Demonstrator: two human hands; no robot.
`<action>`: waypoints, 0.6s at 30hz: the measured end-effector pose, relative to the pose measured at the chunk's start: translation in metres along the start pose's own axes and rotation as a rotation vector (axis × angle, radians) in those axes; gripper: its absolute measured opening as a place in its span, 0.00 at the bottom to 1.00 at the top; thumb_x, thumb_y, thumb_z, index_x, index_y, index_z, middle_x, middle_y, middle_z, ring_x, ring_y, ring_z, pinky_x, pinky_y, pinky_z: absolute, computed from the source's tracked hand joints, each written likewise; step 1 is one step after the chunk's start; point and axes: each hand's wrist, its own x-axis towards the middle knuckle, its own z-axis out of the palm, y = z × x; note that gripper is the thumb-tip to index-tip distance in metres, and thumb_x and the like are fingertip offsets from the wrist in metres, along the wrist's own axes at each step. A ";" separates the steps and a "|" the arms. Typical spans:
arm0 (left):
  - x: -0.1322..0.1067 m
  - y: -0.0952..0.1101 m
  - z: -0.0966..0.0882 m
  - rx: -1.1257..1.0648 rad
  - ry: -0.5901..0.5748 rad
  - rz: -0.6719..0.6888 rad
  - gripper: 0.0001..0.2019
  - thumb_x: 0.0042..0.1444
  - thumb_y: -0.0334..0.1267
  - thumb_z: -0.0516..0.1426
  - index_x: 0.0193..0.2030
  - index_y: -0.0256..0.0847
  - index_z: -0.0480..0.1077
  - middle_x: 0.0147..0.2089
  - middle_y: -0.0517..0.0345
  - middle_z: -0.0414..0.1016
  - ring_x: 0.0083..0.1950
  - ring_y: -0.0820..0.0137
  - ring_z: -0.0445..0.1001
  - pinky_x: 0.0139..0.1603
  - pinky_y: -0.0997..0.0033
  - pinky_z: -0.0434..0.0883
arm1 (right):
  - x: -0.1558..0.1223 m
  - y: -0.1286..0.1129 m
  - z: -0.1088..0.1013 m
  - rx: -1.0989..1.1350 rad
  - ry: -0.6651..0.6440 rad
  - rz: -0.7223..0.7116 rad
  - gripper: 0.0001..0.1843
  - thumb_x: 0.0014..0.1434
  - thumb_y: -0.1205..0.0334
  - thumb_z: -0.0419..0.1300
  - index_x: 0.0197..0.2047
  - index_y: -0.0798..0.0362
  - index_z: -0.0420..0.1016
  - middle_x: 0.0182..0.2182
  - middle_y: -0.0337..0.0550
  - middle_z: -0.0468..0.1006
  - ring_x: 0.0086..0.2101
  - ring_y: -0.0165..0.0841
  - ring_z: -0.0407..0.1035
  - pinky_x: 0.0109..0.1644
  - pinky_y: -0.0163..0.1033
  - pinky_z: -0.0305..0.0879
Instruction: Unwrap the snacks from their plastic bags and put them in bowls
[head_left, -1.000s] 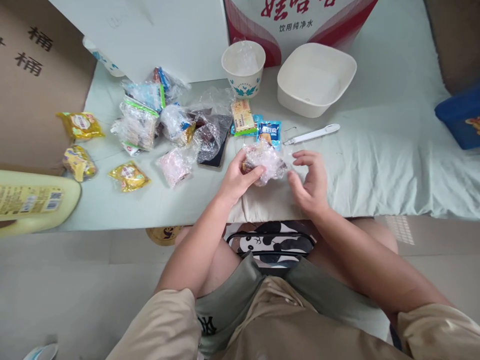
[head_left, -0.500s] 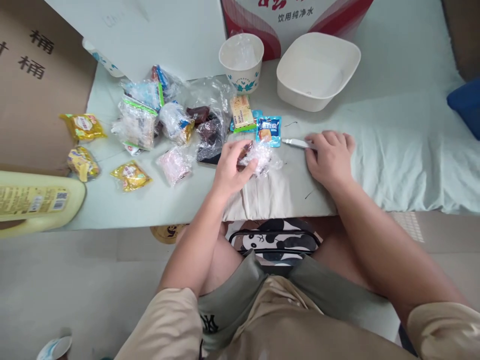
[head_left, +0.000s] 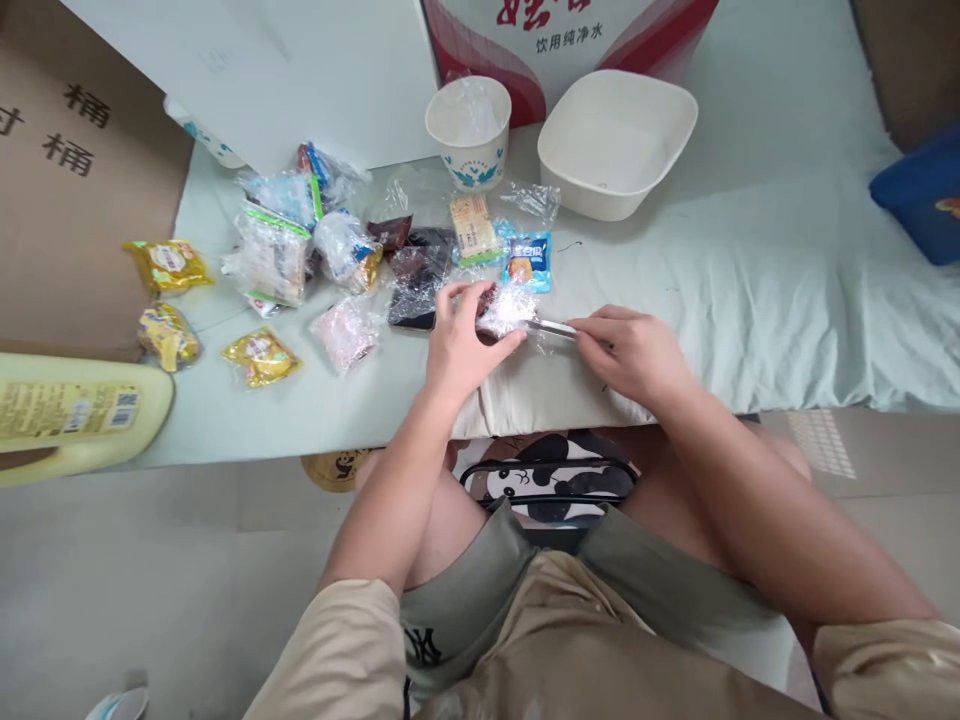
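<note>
My left hand [head_left: 461,340] pinches a small snack wrapped in clear plastic [head_left: 508,308] and presses it onto the pale green cloth [head_left: 750,290]. My right hand [head_left: 634,350] is closed round a slim white tool [head_left: 553,328], whose tip lies against the right side of the wrapped snack. Just above the snack are a blue packet [head_left: 524,262] and a beige cracker packet [head_left: 470,227].
More wrapped snacks [head_left: 274,255] and yellow packets [head_left: 259,355] lie at the left, by a dark phone [head_left: 420,290]. A paper cup [head_left: 468,130] and a white square bowl [head_left: 615,140] stand behind. A cardboard box [head_left: 67,180], a yellow bottle [head_left: 75,415] and a blue box [head_left: 922,205] flank the surface.
My right hand reached right to the white tool, picked it up and brought it back to the wrapped snack. My left hand kept its hold on the snack.
</note>
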 end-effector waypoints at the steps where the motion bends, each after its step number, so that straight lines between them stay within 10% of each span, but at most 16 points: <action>1: 0.000 -0.002 -0.002 -0.001 0.007 0.001 0.31 0.48 0.42 0.70 0.59 0.46 0.68 0.59 0.49 0.62 0.60 0.56 0.70 0.64 0.52 0.69 | -0.001 0.007 -0.005 -0.023 0.035 0.036 0.13 0.64 0.59 0.56 0.40 0.47 0.84 0.36 0.45 0.82 0.33 0.38 0.73 0.35 0.43 0.65; 6: 0.003 -0.006 -0.009 -0.116 0.067 0.026 0.16 0.55 0.45 0.65 0.48 0.43 0.73 0.54 0.49 0.70 0.58 0.58 0.70 0.61 0.56 0.70 | -0.003 0.029 -0.015 -0.140 0.276 0.099 0.15 0.62 0.56 0.58 0.48 0.49 0.81 0.47 0.53 0.80 0.47 0.50 0.72 0.51 0.57 0.66; 13: 0.001 0.004 -0.003 -0.721 -0.089 -0.289 0.15 0.60 0.54 0.57 0.39 0.45 0.70 0.34 0.59 0.73 0.34 0.69 0.75 0.33 0.69 0.74 | 0.000 0.001 0.004 0.205 -0.045 -0.178 0.25 0.59 0.48 0.62 0.57 0.48 0.71 0.55 0.52 0.76 0.54 0.49 0.70 0.58 0.56 0.68; 18: -0.004 0.010 -0.006 -0.662 -0.124 -0.084 0.23 0.50 0.56 0.64 0.47 0.46 0.70 0.49 0.53 0.77 0.51 0.63 0.77 0.46 0.67 0.75 | 0.002 0.002 0.009 0.236 -0.048 -0.117 0.20 0.60 0.48 0.63 0.52 0.47 0.76 0.54 0.52 0.73 0.52 0.48 0.70 0.56 0.56 0.70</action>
